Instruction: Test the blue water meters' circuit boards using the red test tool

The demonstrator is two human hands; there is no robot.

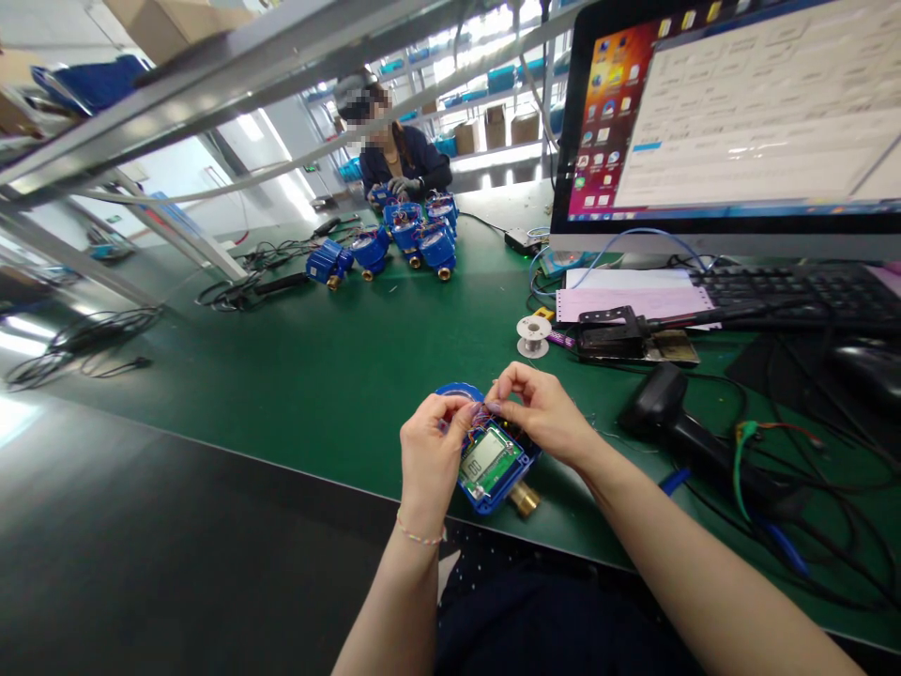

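Note:
A blue meter point(485, 502) with a green circuit board, a small grey display point(483, 453) and a brass fitting point(525, 499) lies at the table's front edge. My left hand point(437, 441) is over its left side, thumb and forefinger pinched on thin coloured wires point(481, 422). From the right, my right hand point(539, 408) pinches at the same wires, its fingertips almost meeting those of the left. The wire ends between the fingertips are too small to make out.
Several blue meters point(437, 246) stand farther back, near a person in dark clothes point(408, 155) with gloved hands. A solder spool point(533, 337), a black scanner point(679, 422), a keyboard point(795, 289) and a monitor point(739, 122) are on the right. Cables point(246, 282) lie left.

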